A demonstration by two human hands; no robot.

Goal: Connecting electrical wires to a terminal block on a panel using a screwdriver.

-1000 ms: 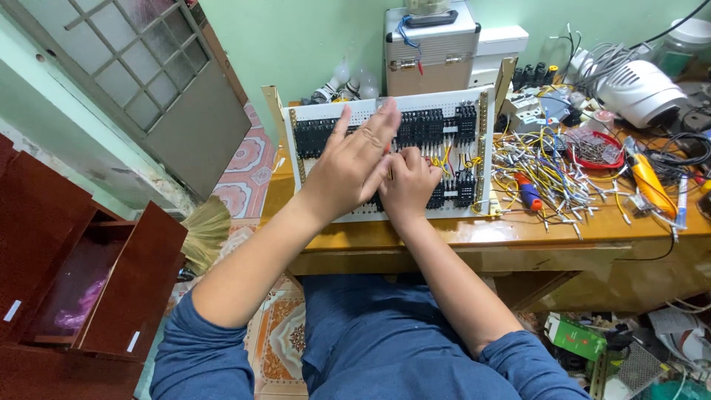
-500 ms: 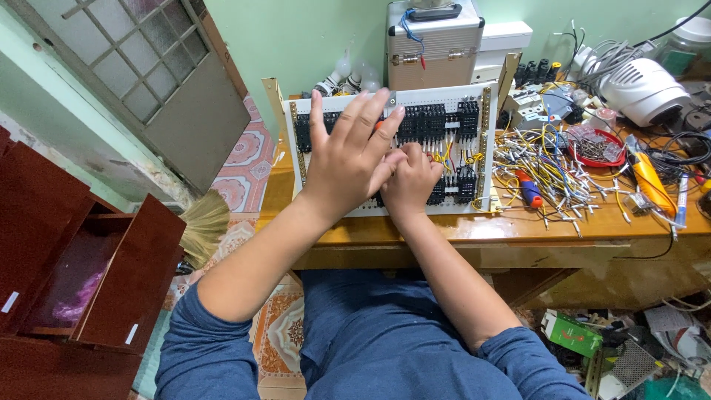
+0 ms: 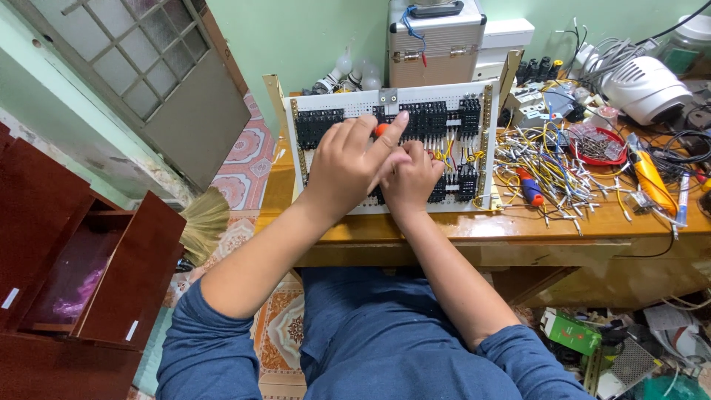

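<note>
Gripping an orange-handled screwdriver (image 3: 381,130) at frame centre, the left hand (image 3: 348,167) stands it roughly upright over the white wiring panel (image 3: 474,194); the right hand (image 3: 409,178), curled just beside and below, grasp hidden, pinches among black terminals.

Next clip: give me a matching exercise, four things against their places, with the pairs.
Things:
1. panel
2. left hand
3. metal case
4. broom

Places:
a. on the floor, left of the table
b. behind the panel, by the wall
c. leaning on the table, facing the person
d. on the panel, an orange tool tip at its fingers

Pairs: 1-c, 2-d, 3-b, 4-a
</note>
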